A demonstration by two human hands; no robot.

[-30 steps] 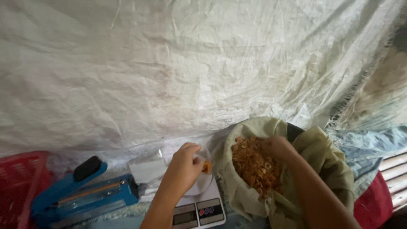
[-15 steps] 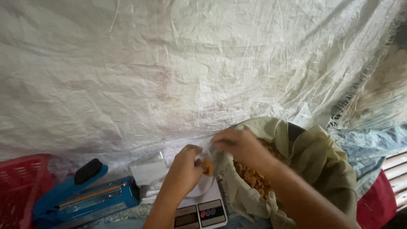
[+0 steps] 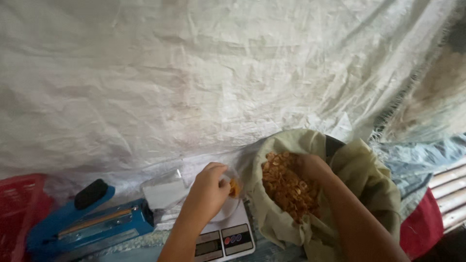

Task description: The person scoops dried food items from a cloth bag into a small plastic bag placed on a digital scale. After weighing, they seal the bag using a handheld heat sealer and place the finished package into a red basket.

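— What's changed?
— Back into the sack (image 3: 361, 170) goes my right hand (image 3: 313, 167); half a second ago it was over by the left one. Now its fingers are curled down into the orange-brown chips (image 3: 286, 187).

— And your left hand (image 3: 206, 191)?
— Pinched shut on a small clear bag (image 3: 233, 187) of chips, just left of the sack's rolled rim, above the white scale (image 3: 228, 233).

— Any room to move?
— Little. Scale touches the sack's left edge; a blue heat sealer (image 3: 92, 223) lies farther left, a red basket (image 3: 19, 208) beyond it. White sheeting (image 3: 194, 77) hangs close behind the sack.
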